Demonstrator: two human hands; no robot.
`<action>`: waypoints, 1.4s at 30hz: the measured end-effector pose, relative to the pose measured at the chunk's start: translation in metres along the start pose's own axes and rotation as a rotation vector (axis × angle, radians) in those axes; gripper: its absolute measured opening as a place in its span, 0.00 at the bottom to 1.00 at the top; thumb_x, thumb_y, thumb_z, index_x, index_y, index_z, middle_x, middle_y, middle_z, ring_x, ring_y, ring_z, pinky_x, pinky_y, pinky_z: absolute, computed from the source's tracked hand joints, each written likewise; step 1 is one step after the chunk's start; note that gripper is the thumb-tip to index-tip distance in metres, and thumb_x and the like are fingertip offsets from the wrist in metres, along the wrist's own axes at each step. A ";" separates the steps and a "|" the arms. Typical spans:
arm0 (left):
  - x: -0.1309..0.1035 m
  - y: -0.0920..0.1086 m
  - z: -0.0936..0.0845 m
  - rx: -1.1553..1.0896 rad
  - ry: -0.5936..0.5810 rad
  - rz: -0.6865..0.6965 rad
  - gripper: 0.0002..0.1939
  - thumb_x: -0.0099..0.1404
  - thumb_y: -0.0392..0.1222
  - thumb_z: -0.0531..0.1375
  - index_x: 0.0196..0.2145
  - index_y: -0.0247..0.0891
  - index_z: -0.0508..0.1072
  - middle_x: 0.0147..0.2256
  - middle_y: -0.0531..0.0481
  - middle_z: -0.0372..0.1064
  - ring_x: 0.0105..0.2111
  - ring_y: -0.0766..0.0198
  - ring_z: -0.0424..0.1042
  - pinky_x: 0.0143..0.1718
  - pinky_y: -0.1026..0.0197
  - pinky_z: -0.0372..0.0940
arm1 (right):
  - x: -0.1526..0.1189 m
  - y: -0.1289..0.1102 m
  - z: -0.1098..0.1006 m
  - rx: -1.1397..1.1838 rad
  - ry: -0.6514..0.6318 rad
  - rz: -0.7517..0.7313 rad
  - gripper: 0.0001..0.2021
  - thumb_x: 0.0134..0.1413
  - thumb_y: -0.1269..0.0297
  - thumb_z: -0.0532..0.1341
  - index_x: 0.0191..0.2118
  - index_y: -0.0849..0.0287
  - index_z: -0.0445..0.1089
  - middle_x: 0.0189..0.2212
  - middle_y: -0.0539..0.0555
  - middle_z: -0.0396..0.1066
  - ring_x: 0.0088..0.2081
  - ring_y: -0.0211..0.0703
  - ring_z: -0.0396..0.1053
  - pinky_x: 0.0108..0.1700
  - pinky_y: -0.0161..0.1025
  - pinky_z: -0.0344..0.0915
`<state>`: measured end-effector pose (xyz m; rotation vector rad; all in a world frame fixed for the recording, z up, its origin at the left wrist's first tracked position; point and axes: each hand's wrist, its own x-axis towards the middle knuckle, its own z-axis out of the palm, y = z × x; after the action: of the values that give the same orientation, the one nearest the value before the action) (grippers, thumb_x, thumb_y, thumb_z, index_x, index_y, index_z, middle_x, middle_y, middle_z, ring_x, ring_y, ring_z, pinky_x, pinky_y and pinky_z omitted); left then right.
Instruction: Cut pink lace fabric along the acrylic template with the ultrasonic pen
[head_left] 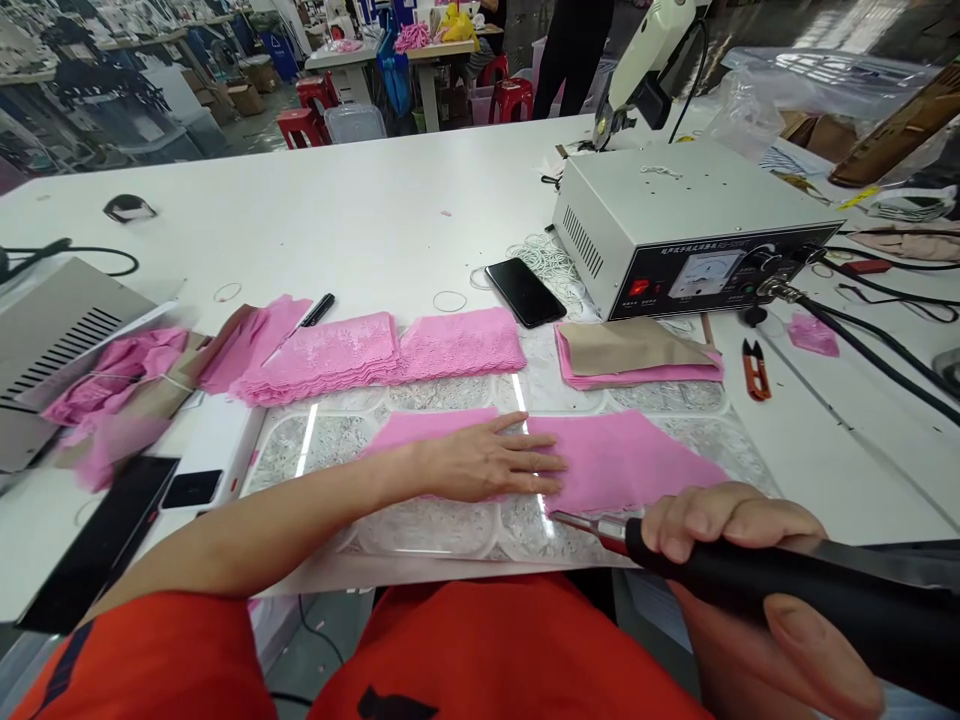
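Observation:
My left hand (499, 460) lies flat, fingers spread, on a pink fabric piece (622, 465) spread over a clear, patterned mat (435, 530). Part of the cloth also shows left of my wrist. In my right hand (739, 525) is a black-handled ultrasonic cutter (825, 580). Its thin metal tip points left and meets or nearly meets the cloth's near edge, just below my left fingertips; whether it touches, I cannot tell. Behind the mat's far part lie stacked pink lace pieces (461, 345) and a folded beige and pink stack (637, 355).
A grey control box (697, 230) with a dial stands at the back right, cables running right. Near it are a black phone (525, 292) and orange thread snips (756, 370). Bundled pink cloth (120, 375) and a white box (214, 455) lie left. A person stands behind the table.

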<state>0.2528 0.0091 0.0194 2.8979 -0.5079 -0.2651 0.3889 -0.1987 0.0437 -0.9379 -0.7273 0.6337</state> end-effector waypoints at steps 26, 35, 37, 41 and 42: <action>-0.064 0.015 -0.003 -0.098 0.329 -0.102 0.18 0.73 0.39 0.47 0.55 0.35 0.69 0.59 0.43 0.63 0.63 0.59 0.57 0.66 0.51 0.46 | -0.001 0.005 0.010 0.021 -0.043 -0.027 0.08 0.52 0.59 0.61 0.38 0.55 0.69 0.29 0.51 0.64 0.28 0.39 0.65 0.32 0.42 0.68; -0.096 0.027 0.016 -0.197 0.186 -0.198 0.21 0.74 0.43 0.48 0.62 0.39 0.61 0.64 0.47 0.53 0.67 0.58 0.45 0.68 0.47 0.35 | 0.009 0.024 0.030 0.028 -0.117 -0.064 0.09 0.52 0.59 0.61 0.38 0.54 0.70 0.29 0.51 0.64 0.26 0.39 0.65 0.27 0.43 0.67; -0.096 0.026 0.017 -0.213 0.195 -0.194 0.21 0.74 0.43 0.48 0.62 0.40 0.61 0.64 0.48 0.53 0.67 0.59 0.45 0.68 0.46 0.34 | 0.009 0.027 0.031 0.010 -0.121 -0.060 0.08 0.52 0.59 0.61 0.38 0.53 0.69 0.30 0.51 0.64 0.26 0.40 0.65 0.28 0.43 0.68; -0.100 0.023 0.019 -0.234 0.192 -0.186 0.21 0.74 0.43 0.48 0.62 0.42 0.61 0.65 0.51 0.53 0.67 0.59 0.44 0.68 0.48 0.33 | 0.007 0.028 0.031 -0.007 -0.118 -0.051 0.09 0.52 0.59 0.61 0.39 0.53 0.69 0.30 0.51 0.64 0.27 0.40 0.65 0.29 0.44 0.68; -0.101 0.022 0.019 -0.236 0.190 -0.185 0.21 0.74 0.43 0.48 0.62 0.43 0.61 0.65 0.51 0.52 0.67 0.59 0.43 0.68 0.48 0.33 | 0.007 0.028 0.030 -0.006 -0.119 -0.052 0.09 0.52 0.59 0.61 0.39 0.54 0.69 0.30 0.51 0.64 0.27 0.40 0.65 0.29 0.44 0.68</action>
<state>0.1481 0.0216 0.0197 2.7030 -0.1651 -0.0675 0.3645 -0.1667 0.0334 -0.8898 -0.8575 0.6454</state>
